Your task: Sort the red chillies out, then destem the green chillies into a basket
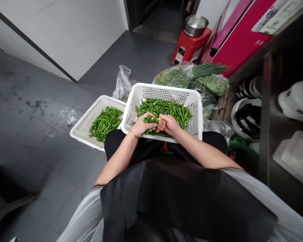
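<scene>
A white plastic basket (195, 114) rests on my knees, filled with green chili peppers (171, 109). My left hand (141, 126) is closed round a small bunch of the green chilies (150, 118) at the basket's near edge. My right hand (168, 123) meets it, fingers pinched on one end of that bunch. A gold bangle sits on my left wrist. A second white basket (84, 126) stands on the floor to the left, holding a smaller heap of green chilies (105, 122).
Clear bags of green vegetables (192, 79) lie beyond the baskets. A red stool (190, 47) carries a steel bowl (195, 25). A metal shelf with white helmets (246, 117) stands at the right. The grey floor at the left is bare. A crumpled plastic bag (122, 84) lies behind the baskets.
</scene>
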### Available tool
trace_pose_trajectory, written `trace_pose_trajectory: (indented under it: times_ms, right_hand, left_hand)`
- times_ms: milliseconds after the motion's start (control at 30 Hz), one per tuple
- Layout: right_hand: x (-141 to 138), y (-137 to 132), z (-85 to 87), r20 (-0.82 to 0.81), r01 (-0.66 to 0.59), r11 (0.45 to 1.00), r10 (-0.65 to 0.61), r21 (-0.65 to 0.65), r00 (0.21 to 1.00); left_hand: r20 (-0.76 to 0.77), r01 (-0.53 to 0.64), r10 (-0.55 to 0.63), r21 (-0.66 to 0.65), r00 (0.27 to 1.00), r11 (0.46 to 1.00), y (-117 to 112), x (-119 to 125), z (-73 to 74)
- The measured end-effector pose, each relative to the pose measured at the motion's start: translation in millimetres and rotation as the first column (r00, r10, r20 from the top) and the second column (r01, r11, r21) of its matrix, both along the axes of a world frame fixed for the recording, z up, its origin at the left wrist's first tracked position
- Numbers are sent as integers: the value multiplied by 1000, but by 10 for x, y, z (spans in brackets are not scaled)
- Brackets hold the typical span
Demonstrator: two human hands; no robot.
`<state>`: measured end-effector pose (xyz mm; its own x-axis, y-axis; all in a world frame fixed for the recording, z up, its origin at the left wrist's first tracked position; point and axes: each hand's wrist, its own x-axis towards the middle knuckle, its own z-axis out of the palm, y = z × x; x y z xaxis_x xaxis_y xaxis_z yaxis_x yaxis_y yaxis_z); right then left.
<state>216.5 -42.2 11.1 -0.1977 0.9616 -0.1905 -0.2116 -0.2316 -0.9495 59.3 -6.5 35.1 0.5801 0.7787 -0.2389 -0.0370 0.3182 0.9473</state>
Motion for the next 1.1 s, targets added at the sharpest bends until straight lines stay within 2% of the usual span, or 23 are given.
trace_pose_trajectory:
  times_ms: [33, 67, 100, 133, 167, 200, 267, 300, 367, 400, 467, 500, 567, 633, 667, 733, 833, 900, 967, 1033, 1100]
  right_hand:
    - [1, 8, -29, -12, 19, 1000, -19, -9, 1000]
    - [50, 28, -53, 53, 6, 1000, -6, -6, 999]
    - [146, 58, -75, 183, -16, 1000, 16, -2, 983]
    - [281, 94, -95, 351, -34, 999, 31, 2, 936]
    - [439, 130, -119, 535, -64, 998, 53, 2, 843]
    - [600, 162, -147, 692, -82, 997, 67, -12, 719]
    - [851, 204, -224, 901, -206, 975, 164, -85, 403]
    - [914, 214, -273, 947, -284, 948, 216, -145, 238]
    - [897, 225, -384, 963, -404, 877, 266, -260, -41]
    - [835, 234, -436, 956, -427, 855, 261, -294, -136]
    - [687, 269, -511, 946, -421, 855, 212, -301, -246]
    - [632, 296, -529, 947, -414, 865, 184, -284, -264]
    - [603, 350, -534, 958, -415, 877, 150, -243, -244]
    - [667, 378, -524, 962, -422, 872, 171, -249, -215]
    - [711, 375, -524, 955, -419, 865, 199, -278, -221]
    - [770, 336, -542, 934, -392, 858, 244, -333, -261]
    - [735, 250, -569, 921, -392, 845, 263, -364, -288]
    - [672, 216, -527, 932, -434, 833, 247, -344, -266]
    - [626, 208, -417, 952, -480, 827, 201, -292, -232]
    - [603, 223, -264, 972, -535, 817, 133, -218, -193]
    - [581, 258, -114, 985, -580, 800, 75, -153, -157]
  left_hand:
    - [-38, -2, 3, 30, 999, 1000, 68, -69, 43]
    - [-97, -25, 32, 71, 995, 997, 150, -164, 86]
    - [-173, -68, 89, 124, 981, 990, 243, -287, 124]
    - [-255, -131, 178, 189, 951, 973, 340, -437, 156]
    - [-330, -206, 295, 280, 896, 938, 436, -610, 178]
    - [-392, -258, 404, 374, 827, 891, 527, -797, 189]
    - [-461, -311, 560, 509, 689, 803, 680, -1164, 174]
    - [-473, -314, 595, 545, 650, 777, 739, -1322, 154]
    - [-479, -302, 618, 582, 624, 755, 826, -1537, 107]
    - [-480, -283, 616, 596, 625, 752, 855, -1583, 87]
    - [-491, -219, 587, 617, 644, 756, 876, -1545, 62]
    - [-500, -175, 546, 609, 673, 774, 864, -1464, 56]
    - [-507, -79, 395, 535, 766, 841, 788, -1204, 37]
    - [-462, 4, 209, 418, 862, 908, 656, -855, -16]
    - [-435, 29, 154, 384, 887, 923, 581, -667, -64]
    - [-438, 112, 57, 351, 897, 930, 438, -308, -209]
    - [-535, 276, -104, 252, 838, 928, 284, 75, -489]
    - [-604, 296, -105, 226, 790, 928, 230, 186, -642]
    - [-640, 258, -14, 290, 768, 922, 211, 212, -722]
    - [-621, 209, 84, 384, 779, 899, 217, 214, -733]
    - [-579, 174, 113, 418, 808, 891, 234, 243, -707]
